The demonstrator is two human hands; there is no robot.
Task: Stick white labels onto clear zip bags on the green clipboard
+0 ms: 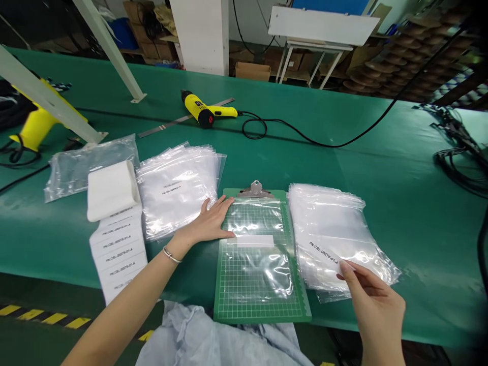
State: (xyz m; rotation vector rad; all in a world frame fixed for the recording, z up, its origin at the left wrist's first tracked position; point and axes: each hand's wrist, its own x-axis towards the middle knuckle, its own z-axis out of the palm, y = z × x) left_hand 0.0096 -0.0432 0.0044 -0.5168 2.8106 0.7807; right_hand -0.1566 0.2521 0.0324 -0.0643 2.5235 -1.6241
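Observation:
A clear zip bag (259, 274) lies flat on a green gridded clipboard (223, 310), under its metal clip (256, 189). Across the bag's upper middle is a blank white strip (256, 241). My left hand (208, 221) rests with fingers spread at the left edge of the bag and board. Between thumb and fingers, my right hand (375, 300) pinches a printed label (323, 252) by its right end. That label slants above a stack of clear bags (331, 213) on the right. Left of the board is another bag stack (179, 193), its top bag bearing printed text.
A label roll (112, 190) trails its printed strip toward the front edge. Behind lie a crumpled plastic bag (91, 157), a yellow heat gun (202, 109) with a black cord and a steel ruler (163, 127). White posts (110, 51) stand left; black cables (457, 147) lie right.

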